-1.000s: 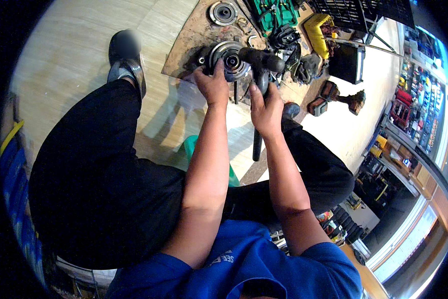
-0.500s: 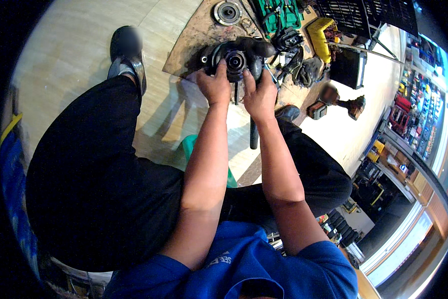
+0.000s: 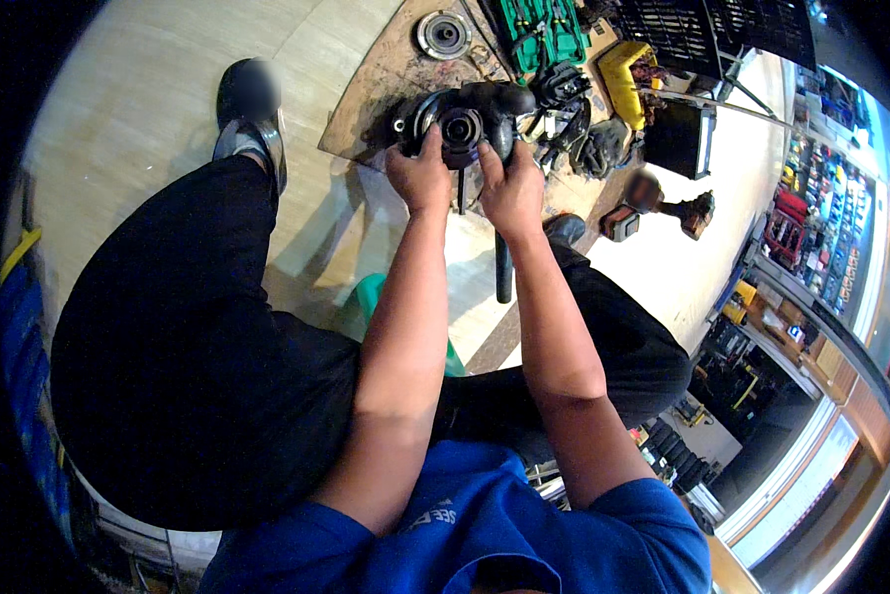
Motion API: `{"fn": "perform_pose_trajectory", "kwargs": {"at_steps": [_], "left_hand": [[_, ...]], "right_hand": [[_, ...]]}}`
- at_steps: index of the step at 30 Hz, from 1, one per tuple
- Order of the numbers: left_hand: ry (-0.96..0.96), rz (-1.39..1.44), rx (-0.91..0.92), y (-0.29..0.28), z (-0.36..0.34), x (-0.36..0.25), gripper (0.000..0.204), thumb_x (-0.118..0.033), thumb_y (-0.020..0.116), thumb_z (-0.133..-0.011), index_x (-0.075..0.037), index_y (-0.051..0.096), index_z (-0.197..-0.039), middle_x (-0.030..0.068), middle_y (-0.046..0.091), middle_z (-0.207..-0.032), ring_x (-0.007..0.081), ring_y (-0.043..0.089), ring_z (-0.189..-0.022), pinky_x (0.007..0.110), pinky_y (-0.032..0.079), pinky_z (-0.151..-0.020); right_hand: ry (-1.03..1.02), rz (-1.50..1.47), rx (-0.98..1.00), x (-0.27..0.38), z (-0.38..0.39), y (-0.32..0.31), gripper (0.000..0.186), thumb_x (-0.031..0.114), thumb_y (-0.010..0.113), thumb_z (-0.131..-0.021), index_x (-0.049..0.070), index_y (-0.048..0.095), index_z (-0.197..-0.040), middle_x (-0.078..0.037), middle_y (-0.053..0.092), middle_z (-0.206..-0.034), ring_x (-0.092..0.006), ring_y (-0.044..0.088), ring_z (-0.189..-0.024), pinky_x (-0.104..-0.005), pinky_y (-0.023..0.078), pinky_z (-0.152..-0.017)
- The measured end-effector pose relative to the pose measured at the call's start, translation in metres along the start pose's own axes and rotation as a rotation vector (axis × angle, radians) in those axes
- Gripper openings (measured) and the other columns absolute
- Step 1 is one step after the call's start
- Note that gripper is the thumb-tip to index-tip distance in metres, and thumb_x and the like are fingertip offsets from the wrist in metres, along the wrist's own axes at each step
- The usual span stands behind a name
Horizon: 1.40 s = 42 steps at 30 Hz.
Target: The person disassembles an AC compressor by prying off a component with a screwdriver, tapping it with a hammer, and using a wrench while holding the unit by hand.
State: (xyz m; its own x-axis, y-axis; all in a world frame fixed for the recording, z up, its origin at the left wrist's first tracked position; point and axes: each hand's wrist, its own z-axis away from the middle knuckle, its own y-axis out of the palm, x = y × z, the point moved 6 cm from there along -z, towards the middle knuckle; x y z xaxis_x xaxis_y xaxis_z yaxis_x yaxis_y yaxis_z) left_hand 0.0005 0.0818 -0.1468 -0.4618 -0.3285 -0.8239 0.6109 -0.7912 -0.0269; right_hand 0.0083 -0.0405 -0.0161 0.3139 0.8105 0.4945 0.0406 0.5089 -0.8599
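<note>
A round dark metal part with concentric rings (image 3: pixel 459 132) sits over a worn wooden board (image 3: pixel 361 104). My left hand (image 3: pixel 417 173) grips the part's left side, thumb on its face. My right hand (image 3: pixel 512 193) is closed round a large black mallet (image 3: pixel 511 100); its head lies at the part's upper right, its long handle points down toward me. My right thumb reaches to the part's rim. What lies beneath the part is partly hidden.
Around the board are a metal flange (image 3: pixel 443 36), a green tool case (image 3: pixel 539 30), a yellow object (image 3: pixel 623 74), dark gloves (image 3: pixel 598 148) and a black box (image 3: pixel 673 148). A cordless drill (image 3: pixel 685 210) lies rightward on the floor. A green stool (image 3: pixel 371 292) is beneath my arms.
Over the last second my right hand and the mallet have shifted up and left against the round part. My left hand stays on the part, nearly still.
</note>
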Motion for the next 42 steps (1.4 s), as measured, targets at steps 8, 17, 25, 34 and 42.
{"fn": "perform_pose_trajectory", "kwargs": {"at_steps": [8,17,25,34,42], "left_hand": [[-0.002,-0.203,0.029,-0.006,-0.011,0.028,0.069,-0.05,0.073,-0.082,0.013,0.059,-0.108,0.0321,0.058,-0.114,0.0434,0.056,-0.107,0.049,0.041,-0.098],[-0.117,-0.227,0.084,0.0,-0.018,0.007,0.064,-0.051,0.075,-0.079,0.009,0.068,-0.1,0.0285,0.068,-0.1,0.041,0.066,-0.096,0.045,0.051,-0.087],[-0.1,-0.251,0.114,0.003,-0.027,0.018,0.065,-0.046,0.079,-0.079,0.013,0.064,-0.1,0.0272,0.069,-0.1,0.038,0.068,-0.095,0.043,0.052,-0.086],[-0.123,-0.116,0.166,0.005,-0.036,0.031,0.06,-0.04,0.082,-0.077,0.013,0.066,-0.101,0.0274,0.07,-0.101,0.0371,0.068,-0.097,0.043,0.052,-0.086],[-0.191,-0.088,0.141,-0.003,-0.033,0.004,0.05,-0.028,0.08,-0.082,0.012,0.065,-0.106,0.0218,0.07,-0.107,0.0283,0.068,-0.094,0.038,0.052,-0.083]], "right_hand": [[0.283,-0.224,0.013,-0.035,0.048,-0.019,0.024,0.021,0.061,-0.098,0.0,0.057,-0.089,0.0,0.053,-0.063,-0.0082,0.046,-0.055,-0.0281,0.036,-0.05],[0.564,-0.449,-0.011,-0.06,0.079,-0.025,0.029,0.025,0.065,-0.095,-0.002,0.058,-0.087,-0.007,0.057,-0.061,-0.0139,0.053,-0.051,-0.0322,0.042,-0.048],[0.138,-0.108,-0.069,-0.049,0.063,-0.022,0.028,0.023,0.064,-0.097,0.0,0.054,-0.084,-0.003,0.054,-0.059,-0.0098,0.05,-0.052,-0.0295,0.039,-0.048],[0.189,-0.009,-0.003,-0.04,0.048,-0.016,0.035,0.03,0.067,-0.091,-0.003,0.055,-0.089,-0.031,0.063,-0.075,-0.0503,0.063,-0.075,-0.0511,0.049,-0.065],[0.305,-0.116,-0.119,-0.042,0.057,-0.015,0.035,0.029,0.068,-0.091,-0.003,0.057,-0.085,-0.025,0.062,-0.071,-0.0429,0.062,-0.07,-0.0457,0.048,-0.065]]}}
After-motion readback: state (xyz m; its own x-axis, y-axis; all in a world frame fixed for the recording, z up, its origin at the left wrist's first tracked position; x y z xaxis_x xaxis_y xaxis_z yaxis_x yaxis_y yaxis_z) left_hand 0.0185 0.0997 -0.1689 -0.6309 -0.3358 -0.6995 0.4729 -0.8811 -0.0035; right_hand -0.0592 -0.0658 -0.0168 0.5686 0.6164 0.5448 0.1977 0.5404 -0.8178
